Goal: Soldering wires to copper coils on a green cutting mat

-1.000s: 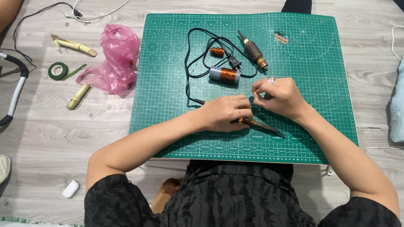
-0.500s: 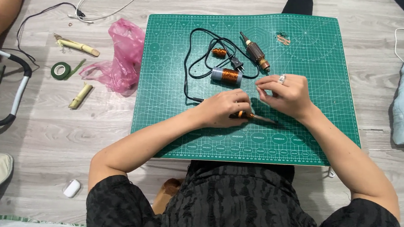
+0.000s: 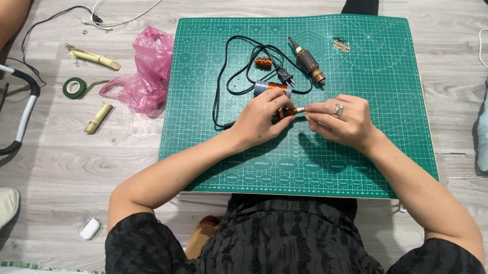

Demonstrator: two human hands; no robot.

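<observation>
Hands are both down on the green cutting mat (image 3: 372, 162), working one small part between them. Left hand (image 3: 260, 118) is curled round a small orange copper-wound piece (image 3: 286, 113), fingers closed on it, held just above the mat right behind the bigger copper coil (image 3: 275, 87). Right hand (image 3: 343, 121), ring on one finger, has its thumb and forefinger pinched together on a thin light-coloured end sticking out of that piece; could be a wire lead or a bit of sleeving, honestly too small to tell from up here

For doing this bit well, I'd say keep the left grip firm but off the windings so nothing gets crushed, and let the right fingers work close to where the end leaves the coil, short and straight, not yanking sideways. Resting both wrists on the mat helps keep it steady

Rest of the stuff sits further back on the mat: black power cord (image 3: 233, 69) looped up, a motor armature (image 3: 306, 62) lying flat, another small copper coil (image 3: 262, 62). Off the mat to the left on the wood floor there's a pink plastic bag (image 3: 145, 75), a roll of green tape (image 3: 73, 88) and a couple of pale bamboo-looking sticks (image 3: 98, 117)
</observation>
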